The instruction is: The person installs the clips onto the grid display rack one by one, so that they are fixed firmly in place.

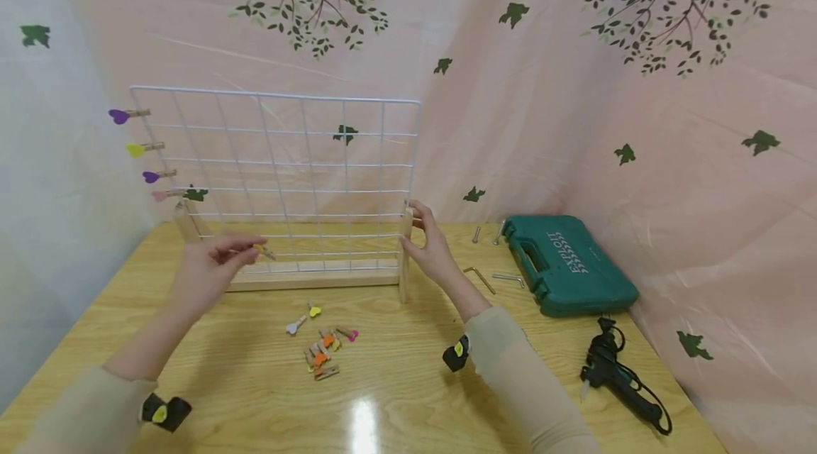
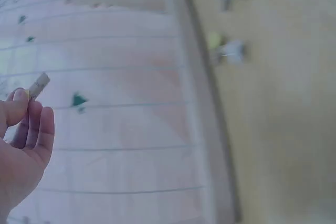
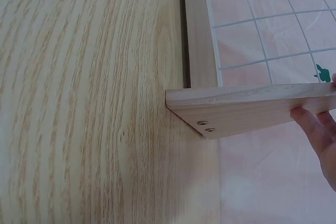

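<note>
Between thumb and fingertips, my left hand [image 1: 207, 266] pinches a small wooden clothespin [image 2: 40, 85] with a yellow-orange decoration, in front of the white wire grid [image 1: 274, 93]. The grid stands upright in a wooden frame. My right hand [image 1: 434, 245] grips the frame's right wooden upright [image 3: 247, 114], thumb on its near side and fingers around its upper end. Several heart clothespins are clipped along the grid's left edge, among them a purple one [image 1: 119, 115] on top and a yellow one [image 1: 135, 150] below it.
Several loose clothespins [image 1: 320, 360] lie on the wooden table before the frame, a white heart one [image 1: 293, 328] among them. To the right are hex keys [image 1: 480, 279], bolts [image 1: 476, 235], a green tool case [image 1: 571, 262] and a black glue gun [image 1: 615, 372]. A printed curtain hangs behind.
</note>
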A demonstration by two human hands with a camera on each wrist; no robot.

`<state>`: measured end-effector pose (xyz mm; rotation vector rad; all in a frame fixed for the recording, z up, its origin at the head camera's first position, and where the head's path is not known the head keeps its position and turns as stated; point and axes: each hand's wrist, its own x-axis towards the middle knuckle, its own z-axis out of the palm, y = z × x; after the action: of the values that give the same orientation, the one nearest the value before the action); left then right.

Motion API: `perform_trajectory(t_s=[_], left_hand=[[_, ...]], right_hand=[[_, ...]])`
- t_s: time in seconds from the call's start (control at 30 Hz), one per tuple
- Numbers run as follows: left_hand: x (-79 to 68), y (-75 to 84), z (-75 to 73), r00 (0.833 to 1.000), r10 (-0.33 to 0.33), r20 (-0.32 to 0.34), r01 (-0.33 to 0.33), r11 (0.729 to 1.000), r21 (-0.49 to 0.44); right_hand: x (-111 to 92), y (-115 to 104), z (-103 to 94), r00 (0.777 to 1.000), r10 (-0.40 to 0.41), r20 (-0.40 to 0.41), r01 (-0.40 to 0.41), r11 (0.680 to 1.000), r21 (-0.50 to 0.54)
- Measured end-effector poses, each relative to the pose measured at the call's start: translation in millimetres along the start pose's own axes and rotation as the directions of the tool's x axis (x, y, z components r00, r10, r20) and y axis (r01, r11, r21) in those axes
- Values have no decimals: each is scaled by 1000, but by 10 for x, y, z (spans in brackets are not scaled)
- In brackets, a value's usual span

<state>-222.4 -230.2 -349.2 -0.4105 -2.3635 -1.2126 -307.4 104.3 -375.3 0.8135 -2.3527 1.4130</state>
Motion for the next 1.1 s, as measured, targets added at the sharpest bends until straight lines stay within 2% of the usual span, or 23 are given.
perform_trajectory(t_s=[0.1,0.2,0.27,0.37,0.47,0.53,0.6,0.67,0.77,0.97,1.1], left_hand=[[197,155,-196,991,54,-122,-49,998,46],[416,308,-400,965,130,-229,-106,988,112],[548,422,-542,943,147,-299,-104,983,153],[728,578,-758,909,146,-391,-79,980,182],[911,695,-944,865,154,-478,-57,976,212],[1028,750,-1048,849,130,-512,-17,975,220],[1134,787,-1140,851,81,-520,37,977,212],[1219,807,-1219,860,13,-510,94,979,183],[1317,798,-1309,875,-40,-482,150,970,191],[1433,730,-1423,885,-66,-461,188,956,225],[1475,692,-1467,901,-112,-418,227,945,237]], right_hand=[[14,93,19,1000,-1,-1,1,1000,11],[40,236,47,1000,-2,-7,2,1000,12],[57,336,68,1000,4,-11,-4,1000,12],[61,373,79,1000,10,-14,-9,1000,10],[58,378,81,1000,13,-16,-13,1000,15],[54,364,74,1000,16,-15,-16,1000,17],[50,336,67,1000,11,-13,-11,1000,20],[38,261,48,1000,6,-11,-5,999,39],[18,130,22,1000,-14,-11,15,999,50],[-6,-19,2,1000,-7,-10,7,1000,15],[-1,-23,2,1000,-7,-9,8,1000,25]])
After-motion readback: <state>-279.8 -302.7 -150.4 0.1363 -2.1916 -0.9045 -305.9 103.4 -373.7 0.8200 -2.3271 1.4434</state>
